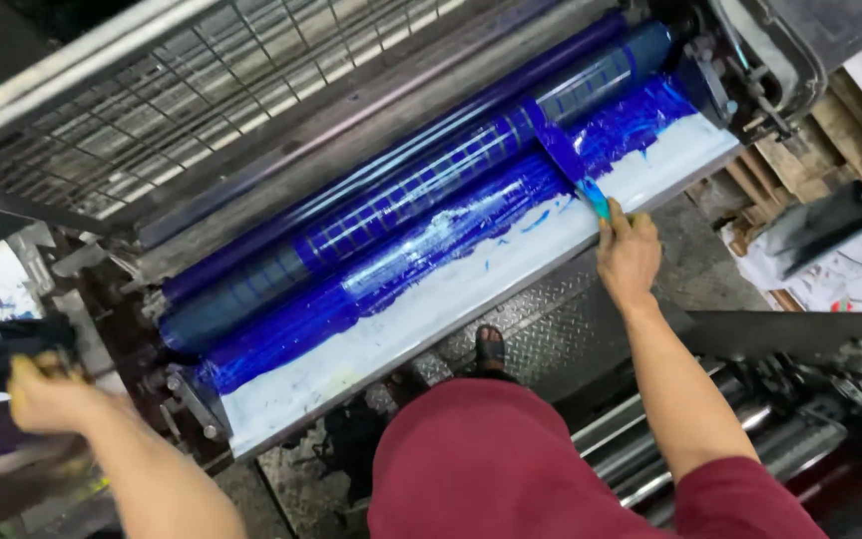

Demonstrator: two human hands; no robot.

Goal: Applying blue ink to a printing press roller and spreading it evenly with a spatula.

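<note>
Ink knife (563,155): blue-coated blade, lighter blue handle, lying diagonally across the ink tray (431,299) toward the wet blue ink roller (391,260), right of centre. Dark rag (7,349): bunched, blurred, at the far left of the press.

Two hands are in view: the left hand (44,392) and the right hand (628,257). There is one blue ink knife (563,157), one dark rag (14,344), two inked rollers (421,175), one white ink tray (421,309), one wire guard (152,120) and one sandalled foot (490,347).
</note>
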